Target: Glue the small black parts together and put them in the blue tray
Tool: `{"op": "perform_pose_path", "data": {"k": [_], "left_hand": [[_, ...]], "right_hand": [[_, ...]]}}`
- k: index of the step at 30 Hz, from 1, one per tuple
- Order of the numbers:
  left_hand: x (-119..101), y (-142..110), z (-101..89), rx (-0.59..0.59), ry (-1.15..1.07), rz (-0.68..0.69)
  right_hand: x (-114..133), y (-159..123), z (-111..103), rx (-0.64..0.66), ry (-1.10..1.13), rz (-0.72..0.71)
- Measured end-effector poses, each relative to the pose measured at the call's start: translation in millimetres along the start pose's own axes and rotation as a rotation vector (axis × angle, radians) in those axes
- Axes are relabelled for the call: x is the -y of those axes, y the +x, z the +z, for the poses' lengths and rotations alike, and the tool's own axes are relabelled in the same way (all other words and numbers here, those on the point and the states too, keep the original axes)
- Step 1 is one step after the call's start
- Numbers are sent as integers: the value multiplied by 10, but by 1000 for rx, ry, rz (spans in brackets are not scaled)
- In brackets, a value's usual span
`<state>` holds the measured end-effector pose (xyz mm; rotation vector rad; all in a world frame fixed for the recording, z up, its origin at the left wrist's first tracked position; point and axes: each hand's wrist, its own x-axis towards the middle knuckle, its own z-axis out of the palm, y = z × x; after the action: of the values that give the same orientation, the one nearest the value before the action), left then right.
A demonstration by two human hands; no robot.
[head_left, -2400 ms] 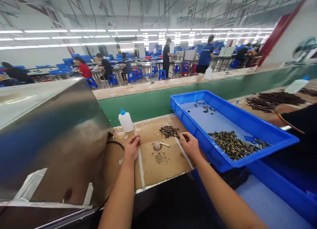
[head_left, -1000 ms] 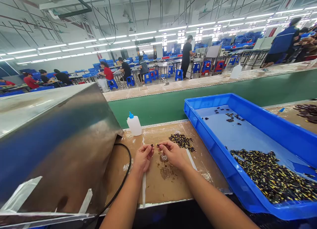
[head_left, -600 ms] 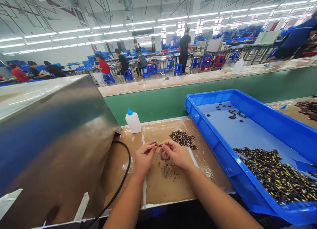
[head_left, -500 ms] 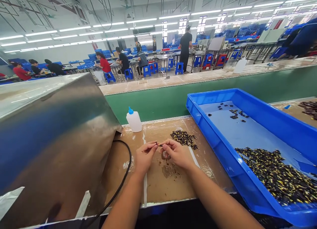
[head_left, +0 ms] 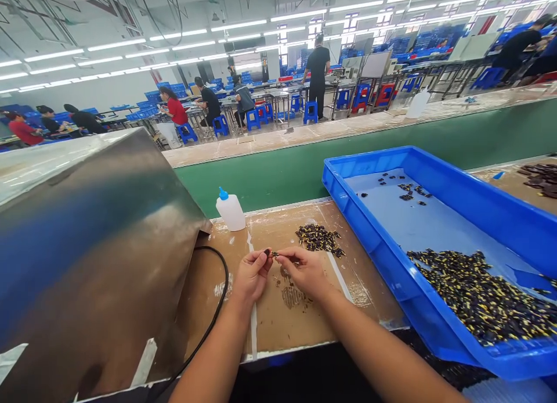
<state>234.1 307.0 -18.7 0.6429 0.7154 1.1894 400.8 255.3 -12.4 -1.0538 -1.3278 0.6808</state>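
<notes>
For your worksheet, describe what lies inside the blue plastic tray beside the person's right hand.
The blue plastic tray holds a heap of small black-and-yellow parts and, further along, a few dark pieces. The floor under the heap is hidden.

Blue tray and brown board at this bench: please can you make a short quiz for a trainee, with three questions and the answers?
1. True or false: the white bottle has a blue tip.
2. Where is the largest pile of small dark parts?
A. In the blue tray
B. On the brown board
C. Next to the white bottle
3. Fill the gap: the black cable lies nearer to the ___ hand.

Key: 1 true; 2 A; 3 left hand.
</notes>
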Motion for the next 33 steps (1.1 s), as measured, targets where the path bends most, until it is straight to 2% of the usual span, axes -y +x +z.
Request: {"op": "perform_pose_path", "data": {"k": [10,24,33], "left_hand": [[-3,-15,14,33,-2,14],[0,-17,2,57,34,15],[-24,-16,8,56,110,28]], "right_hand": [[36,22,-19,11,-62,-171],[57,13,-19,9,-81,-136],[49,36,-50,34,-101,-189]]}}
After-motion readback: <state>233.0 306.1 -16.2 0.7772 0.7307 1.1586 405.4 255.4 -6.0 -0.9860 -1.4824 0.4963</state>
